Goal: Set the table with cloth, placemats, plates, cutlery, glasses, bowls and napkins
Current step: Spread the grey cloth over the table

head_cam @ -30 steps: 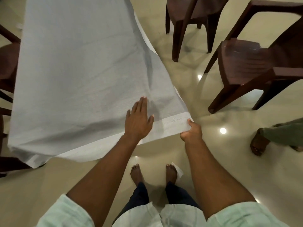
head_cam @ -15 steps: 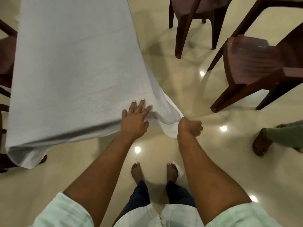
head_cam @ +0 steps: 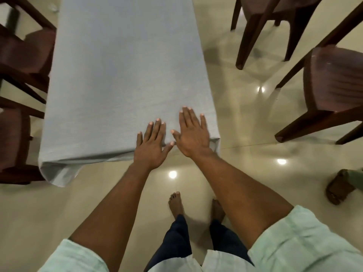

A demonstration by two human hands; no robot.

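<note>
A pale grey cloth covers the long table and hangs over its near edge, with a loose fold drooping at the near left corner. My left hand lies flat on the cloth at the near edge, fingers straight and spread. My right hand presses flat on the cloth just beside it, close to the near right corner, fingers straight. Neither hand holds anything. The table itself is hidden under the cloth.
Dark brown chairs stand along the left side and on the right, with another at the upper right. A second person's sandalled foot is at the right edge. My bare feet stand on the glossy tiled floor.
My right hand let go of the cloth's corner edge, which now hangs down, and moved up to lie flat on the tabletop. My left hand stayed flat near the edge.
</note>
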